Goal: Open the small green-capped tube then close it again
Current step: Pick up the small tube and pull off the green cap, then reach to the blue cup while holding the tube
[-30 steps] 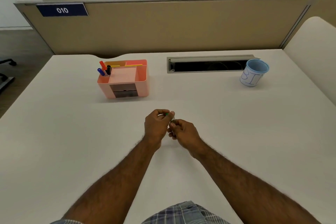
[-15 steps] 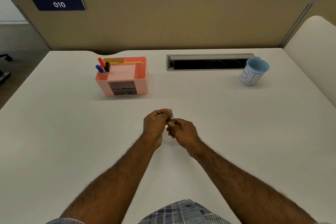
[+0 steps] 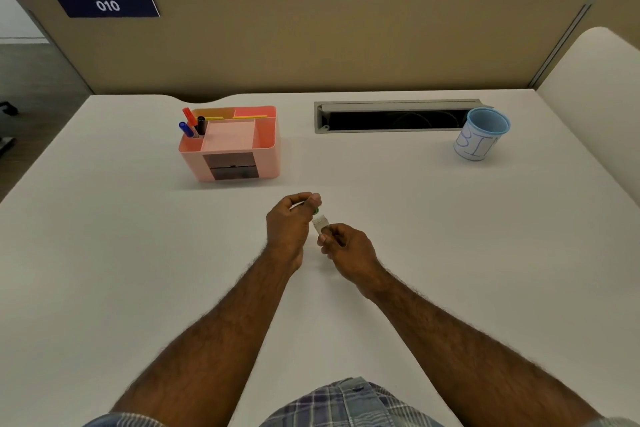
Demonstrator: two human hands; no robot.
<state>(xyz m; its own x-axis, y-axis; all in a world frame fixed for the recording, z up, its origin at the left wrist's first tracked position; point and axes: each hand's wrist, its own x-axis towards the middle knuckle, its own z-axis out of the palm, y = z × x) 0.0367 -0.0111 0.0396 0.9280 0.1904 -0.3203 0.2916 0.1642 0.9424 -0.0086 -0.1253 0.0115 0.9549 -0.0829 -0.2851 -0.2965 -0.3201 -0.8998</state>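
The small tube (image 3: 320, 222) is whitish and is held just above the white desk (image 3: 104, 253) in the middle of the view. My right hand (image 3: 348, 248) grips its lower end. My left hand (image 3: 289, 225) pinches the green cap (image 3: 315, 210) between thumb and fingers at the tube's upper end. The cap is mostly hidden by my fingers, so I cannot tell whether it sits on the tube or is off it.
A pink desk organiser (image 3: 230, 144) with pens stands at the back left. A blue-rimmed cup (image 3: 481, 133) stands at the back right, beside a long cable slot (image 3: 391, 116). A beige partition (image 3: 311, 42) closes the desk's far edge.
My hands have drawn slightly apart, showing more of the whitish tube between them. The green cap stays in my left fingers.
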